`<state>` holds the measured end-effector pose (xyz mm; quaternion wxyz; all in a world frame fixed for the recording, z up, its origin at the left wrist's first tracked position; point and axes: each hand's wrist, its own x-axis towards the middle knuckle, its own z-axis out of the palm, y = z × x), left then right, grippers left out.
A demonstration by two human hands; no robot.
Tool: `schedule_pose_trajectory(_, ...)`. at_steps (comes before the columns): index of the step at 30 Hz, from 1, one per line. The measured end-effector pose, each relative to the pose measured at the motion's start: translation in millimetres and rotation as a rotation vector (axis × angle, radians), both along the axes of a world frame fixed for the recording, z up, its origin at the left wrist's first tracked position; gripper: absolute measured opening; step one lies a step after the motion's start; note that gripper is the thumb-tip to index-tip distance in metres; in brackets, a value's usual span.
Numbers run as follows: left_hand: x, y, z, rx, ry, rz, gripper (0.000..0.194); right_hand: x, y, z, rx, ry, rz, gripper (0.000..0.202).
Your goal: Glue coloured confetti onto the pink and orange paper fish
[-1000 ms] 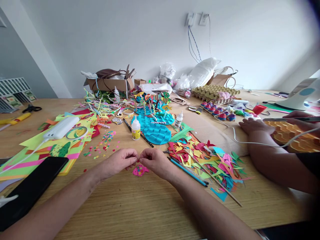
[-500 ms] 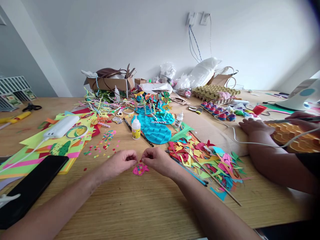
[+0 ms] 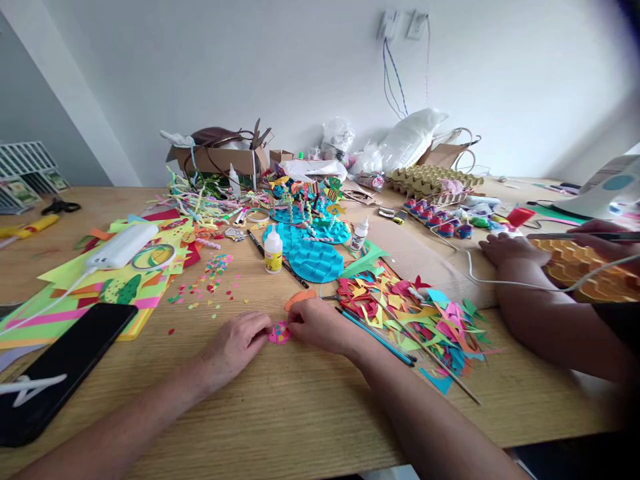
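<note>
Fingertips of the left hand point(image 3: 241, 341) and right hand point(image 3: 318, 326) curl at either end of the pink spotted paper piece point(image 3: 280, 333), lower centre of the frame; whether they pinch it, I cannot tell. Light, even pressure should keep it flat. Wooden table point(image 3: 285, 413) lies beneath; pale wall point(image 3: 250, 67) fills the top.

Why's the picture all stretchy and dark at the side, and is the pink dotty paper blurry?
Head view, left edge: the black phone looks stretched, perhaps by a wide lens; head view, top right: the corner goes dark; head view, middle: the pink dotty paper is small and a bit soft, but its dots still show; head view, back: the wall is softly lit, without harsh glare.
</note>
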<state>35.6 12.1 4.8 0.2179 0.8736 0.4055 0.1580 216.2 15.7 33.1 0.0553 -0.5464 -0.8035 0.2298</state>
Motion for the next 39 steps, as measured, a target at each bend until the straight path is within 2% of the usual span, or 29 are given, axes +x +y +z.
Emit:
schedule_pose_trajectory(16,-0.2,-2.0,-2.2,0.148,-0.006,-0.030,0.015,-1.9,0.2,-5.7,0.033,-0.055,0.007,0.023)
schedule_pose_trajectory(34,-1.8,-1.4,-7.0,0.127,-0.010,-0.041,0.014,-0.9,2.9,-16.9,0.086,0.004,0.000,0.013)
schedule_pose_trajectory(39,-1.3,-2.1,-4.0,0.108,0.000,-0.041,0.015,1.6,2.3,-11.4,0.065,0.083,-0.010,0.014)
